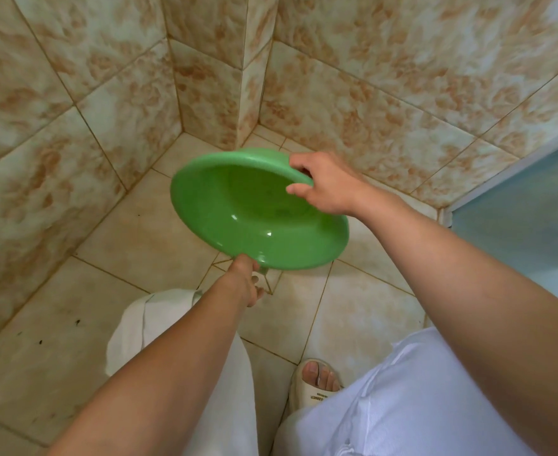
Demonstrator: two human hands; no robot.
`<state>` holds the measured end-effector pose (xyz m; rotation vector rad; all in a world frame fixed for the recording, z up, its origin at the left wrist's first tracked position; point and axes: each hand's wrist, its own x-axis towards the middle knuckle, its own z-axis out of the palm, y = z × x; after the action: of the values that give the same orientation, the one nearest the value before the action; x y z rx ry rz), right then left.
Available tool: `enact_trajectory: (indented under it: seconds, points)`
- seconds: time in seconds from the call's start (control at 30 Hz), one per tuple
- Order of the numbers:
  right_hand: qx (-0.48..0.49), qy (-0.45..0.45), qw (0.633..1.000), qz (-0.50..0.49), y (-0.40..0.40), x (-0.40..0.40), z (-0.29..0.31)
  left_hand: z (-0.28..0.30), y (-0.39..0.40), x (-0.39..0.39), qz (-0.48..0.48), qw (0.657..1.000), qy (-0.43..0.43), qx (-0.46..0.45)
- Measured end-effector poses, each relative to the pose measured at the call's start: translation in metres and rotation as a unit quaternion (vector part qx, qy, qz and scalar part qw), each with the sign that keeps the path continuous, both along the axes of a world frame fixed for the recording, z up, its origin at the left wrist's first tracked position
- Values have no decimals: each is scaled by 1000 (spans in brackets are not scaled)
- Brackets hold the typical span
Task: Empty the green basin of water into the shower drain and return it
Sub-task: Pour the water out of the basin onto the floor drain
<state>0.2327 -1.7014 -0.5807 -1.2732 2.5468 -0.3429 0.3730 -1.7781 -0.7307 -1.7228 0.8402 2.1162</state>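
Green basin [254,212] up in air over tiled shower floor [146,245], tipped steeply, open side facing camera. Right hand [327,184] clamps far rim: thumb inside, fingers curled over back, fingertips hidden behind plastic. Left hand [246,279] grips near rim from below; thumb on lip, other fingers tucked under, mostly out of sight. Inside looks wet and glossy, no pooled water to make out. Drain hard to spot, likely masked below left fingers. Sandalled foot [318,381] lower down, partly cut off by white trousers [402,406].
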Motion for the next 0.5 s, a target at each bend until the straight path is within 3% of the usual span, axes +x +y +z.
enact_trajectory:
  seconds: [0.17,0.3,0.5]
  points:
    - [11,23,1000,0,4,-6,-3,-3,-18,-2,111,990,30,-77]
    - [7,37,999,-17,3,-10,0,-5,-33,0,171,956,-92,-222]
    - [-22,61,997,-50,5,-14,5,-6,-36,0,203,943,-11,-263]
